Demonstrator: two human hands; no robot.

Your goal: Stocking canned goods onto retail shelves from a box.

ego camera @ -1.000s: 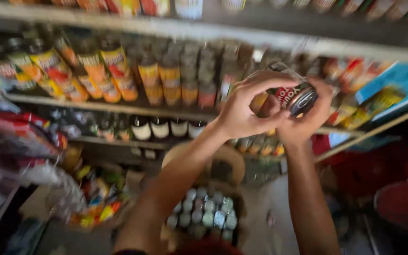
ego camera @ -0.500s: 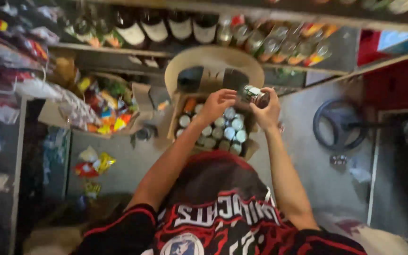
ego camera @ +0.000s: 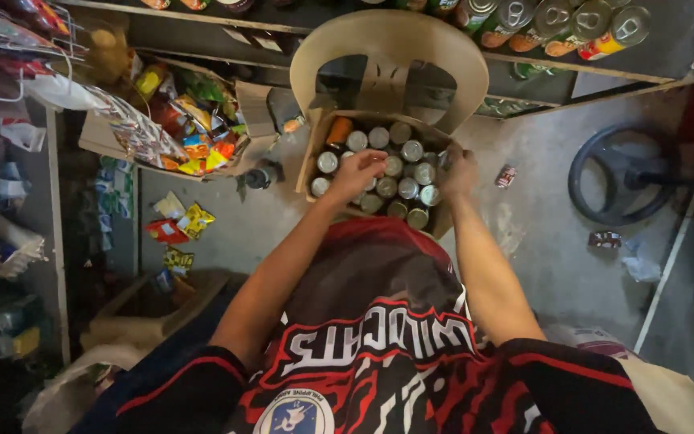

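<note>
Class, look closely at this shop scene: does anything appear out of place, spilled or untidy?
Yes. Snack packets lie scattered on the floor left of the box of cans, and a small can lies loose on its right, away from the shelves.

The scene is dim and warm-toned, lit from above and ahead; the brightest patches fall on the pale plastic chair (ego camera: 387, 56) and the tin lids in the cardboard box (ego camera: 312, 165), which catch small glints; the concrete floor (ego camera: 540, 217) to the right is moderately lit, fading toward the frame's edges. The left side sinks into deep shadow — the hanging packets (ego camera: 10, 185) there are murky and soft; the lower corners are nearly black. The wide lens bends the shelf (ego camera: 604, 76) lines at the top; both hands — left hand (ego camera: 359, 169), right hand (ego camera: 459, 169) — show slight motion blur; the shirt (ego camera: 371, 345) close to the camera is sharp but grainy.
</note>
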